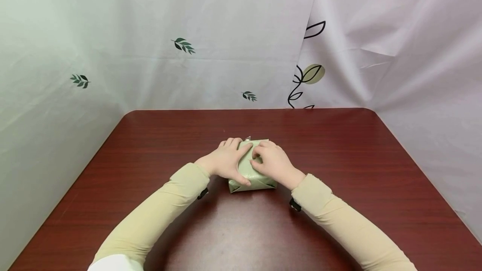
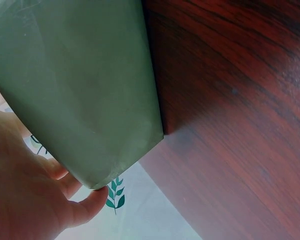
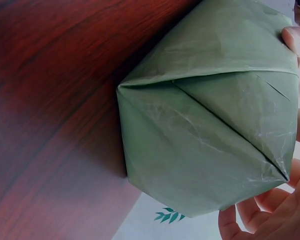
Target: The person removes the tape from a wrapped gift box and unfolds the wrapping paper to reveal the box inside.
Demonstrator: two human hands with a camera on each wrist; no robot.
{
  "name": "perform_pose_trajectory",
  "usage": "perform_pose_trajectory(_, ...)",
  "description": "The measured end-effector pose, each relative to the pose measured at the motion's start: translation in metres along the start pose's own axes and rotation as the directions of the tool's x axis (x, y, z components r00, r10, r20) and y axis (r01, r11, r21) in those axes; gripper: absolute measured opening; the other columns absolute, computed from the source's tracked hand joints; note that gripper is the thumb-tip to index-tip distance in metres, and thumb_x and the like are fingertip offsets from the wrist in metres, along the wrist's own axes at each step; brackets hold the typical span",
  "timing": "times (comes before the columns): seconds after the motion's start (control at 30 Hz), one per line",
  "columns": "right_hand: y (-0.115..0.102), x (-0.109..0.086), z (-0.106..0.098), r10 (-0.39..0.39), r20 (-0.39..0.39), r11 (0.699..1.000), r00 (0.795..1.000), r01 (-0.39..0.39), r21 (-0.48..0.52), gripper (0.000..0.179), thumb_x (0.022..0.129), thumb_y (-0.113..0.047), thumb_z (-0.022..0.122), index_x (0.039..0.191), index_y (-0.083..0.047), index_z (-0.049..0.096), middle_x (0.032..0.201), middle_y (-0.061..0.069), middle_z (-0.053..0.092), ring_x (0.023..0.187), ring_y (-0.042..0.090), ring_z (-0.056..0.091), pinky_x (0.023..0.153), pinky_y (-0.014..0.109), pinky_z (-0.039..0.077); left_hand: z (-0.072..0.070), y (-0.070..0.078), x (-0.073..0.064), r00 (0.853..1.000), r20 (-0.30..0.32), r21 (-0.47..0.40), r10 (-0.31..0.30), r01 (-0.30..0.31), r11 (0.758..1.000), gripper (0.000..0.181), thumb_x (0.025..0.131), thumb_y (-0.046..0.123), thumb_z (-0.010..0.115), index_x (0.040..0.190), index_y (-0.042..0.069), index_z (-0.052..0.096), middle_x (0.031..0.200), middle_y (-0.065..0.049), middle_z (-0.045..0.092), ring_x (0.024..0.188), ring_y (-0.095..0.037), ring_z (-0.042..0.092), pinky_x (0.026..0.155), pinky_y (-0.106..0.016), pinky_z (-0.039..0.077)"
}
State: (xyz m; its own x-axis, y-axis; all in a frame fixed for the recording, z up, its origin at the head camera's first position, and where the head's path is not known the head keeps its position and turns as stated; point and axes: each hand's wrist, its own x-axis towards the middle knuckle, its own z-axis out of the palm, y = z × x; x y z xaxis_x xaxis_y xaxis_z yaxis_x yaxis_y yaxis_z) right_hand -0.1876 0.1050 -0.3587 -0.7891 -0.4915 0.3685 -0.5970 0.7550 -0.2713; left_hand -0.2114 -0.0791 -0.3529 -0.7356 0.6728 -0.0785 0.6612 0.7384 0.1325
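A box wrapped in shiny light green paper [image 1: 246, 172] sits on the table, its folded end flap [image 3: 200, 135] showing triangular creases in the right wrist view. Across the left part of the box's top rests my left hand [image 1: 226, 160], thumb and fingers spread, fingertips over the far left edge. My right hand [image 1: 275, 162] lies over the right part, thumb and index finger bent toward each other close above the top; I cannot tell whether they pinch anything. Other right fingers [image 3: 250, 215] touch the box's edge. A small clear shiny piece [image 1: 247, 139] sticks up at the far edge.
The dark red wood-grain table [image 1: 320, 137] has rounded far corners. White cloth [image 1: 150, 24] with leaf prints hangs behind and at both sides of it. Both sleeved forearms reach in from the near edge.
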Motion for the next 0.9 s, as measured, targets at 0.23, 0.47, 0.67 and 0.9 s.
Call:
perform_pose_trajectory(0.23, -0.0020, -0.0009, -0.0010, 0.001, -0.011, 1.000, 1.000, -0.001, -0.005, 0.006, 0.078, -0.012, 0.070, 0.075, -0.009, 0.066, 0.077, 0.002, 0.059, 0.081, 0.025, 0.059, 0.101, 0.042, 0.042, 0.0012, -0.0005, -0.0003, 1.000, -0.003, 0.000, -0.002, 0.002, 1.000, 0.114, 0.062, 0.069, 0.071, 0.149, 0.011, 0.026, 0.135, -0.019, 0.037, 0.124, -0.033, 0.034, 0.101, -0.050, 0.030)
perform_pose_trajectory(0.47, -0.0028, -0.0017, 0.0000, 0.032, -0.001, 0.999, 1.000, -0.032, 0.003, 0.019, 0.076, -0.028, 0.077, 0.075, -0.012, 0.066, 0.080, 0.001, 0.059, 0.083, 0.022, 0.058, 0.076, 0.037, 0.049, 0.0025, -0.0011, -0.0004, 0.999, -0.028, 0.020, 0.020, -0.019, 1.000, 0.111, 0.063, 0.068, 0.071, 0.147, 0.010, 0.029, 0.134, -0.021, 0.037, 0.123, -0.035, 0.034, 0.100, -0.053, 0.031)
perform_pose_trajectory(0.67, -0.0022, -0.0008, -0.0004, 0.030, 0.010, 1.000, 1.000, -0.030, -0.006, 0.015, 0.077, -0.023, 0.077, 0.076, -0.011, 0.067, 0.081, 0.002, 0.061, 0.084, 0.024, 0.060, 0.085, 0.040, 0.049, 0.0031, -0.0011, -0.0004, 0.999, -0.042, 0.030, 0.030, -0.028, 0.999, 0.111, 0.062, 0.068, 0.071, 0.147, 0.010, 0.030, 0.134, -0.022, 0.038, 0.124, -0.036, 0.035, 0.100, -0.054, 0.032)
perform_pose_trajectory(0.9, -0.0040, -0.0014, -0.0011, 0.018, 0.000, 1.000, 1.000, -0.018, -0.009, 0.008, 0.077, -0.015, 0.073, 0.076, -0.009, 0.067, 0.078, 0.002, 0.060, 0.081, 0.024, 0.058, 0.085, 0.039, 0.049, 0.0035, -0.0021, 0.0003, 0.999, -0.031, 0.023, 0.025, -0.024, 0.999, 0.112, 0.062, 0.069, 0.071, 0.148, 0.010, 0.028, 0.135, -0.021, 0.037, 0.125, -0.035, 0.034, 0.101, -0.053, 0.031)
